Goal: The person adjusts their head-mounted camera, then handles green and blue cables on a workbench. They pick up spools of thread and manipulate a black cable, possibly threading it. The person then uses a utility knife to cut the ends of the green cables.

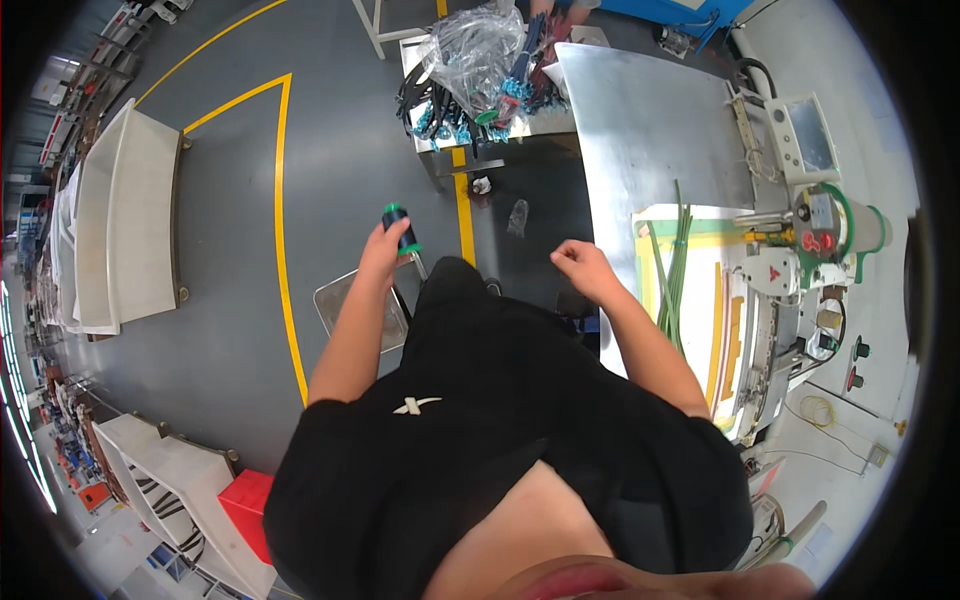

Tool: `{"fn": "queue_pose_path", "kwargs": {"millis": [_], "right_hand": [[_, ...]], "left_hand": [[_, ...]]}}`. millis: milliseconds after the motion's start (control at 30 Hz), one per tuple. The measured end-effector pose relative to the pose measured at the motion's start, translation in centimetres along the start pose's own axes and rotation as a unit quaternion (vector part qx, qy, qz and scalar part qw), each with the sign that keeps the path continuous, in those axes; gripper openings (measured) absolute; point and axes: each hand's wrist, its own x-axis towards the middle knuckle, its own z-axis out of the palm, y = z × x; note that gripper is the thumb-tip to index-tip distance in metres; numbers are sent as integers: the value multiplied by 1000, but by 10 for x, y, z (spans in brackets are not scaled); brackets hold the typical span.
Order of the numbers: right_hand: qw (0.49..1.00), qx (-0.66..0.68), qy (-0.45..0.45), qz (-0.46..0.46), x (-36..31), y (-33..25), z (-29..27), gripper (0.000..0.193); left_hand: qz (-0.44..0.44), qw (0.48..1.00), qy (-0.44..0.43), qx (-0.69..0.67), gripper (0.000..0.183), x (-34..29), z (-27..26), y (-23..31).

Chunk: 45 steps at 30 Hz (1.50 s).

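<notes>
My left hand (384, 250) is closed around a spool of dark thread (401, 228) with green ends, held out over the floor to the left. To the right, my right hand (582, 268) hangs in the air by the edge of a metal worktable (640, 130). Its thumb and fingers are pinched together; whatever they hold, if anything, is too small to make out. A bundle of long green strips (678, 265) lies on the worktable, right of that hand.
A machine with a green-rimmed cylinder (845, 225) and a control screen (808, 135) stands at the right. Ahead, a table holds a clear plastic bag (475, 55) and dark cable bundles (430, 110). At left stands a white cart (130, 230); another person's hands show at the top.
</notes>
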Motion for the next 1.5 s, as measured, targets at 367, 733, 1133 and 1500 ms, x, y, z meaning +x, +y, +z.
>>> {"fn": "queue_pose_path", "kwargs": {"millis": [367,733,1133,1500], "right_hand": [[915,101,252,298,-18,142,50,24],[808,247,221,488,-62,50,200,23],[564,649,304,410,-79,-25,300,11],[344,617,374,601,-73,46,535,38]], "left_hand": [[220,896,63,380,66,374,124,218],[10,883,-253,395,40,521,240,187],[396,602,-379,580,33,391,232,130],[526,216,-705,423,23,75,400,0]]}}
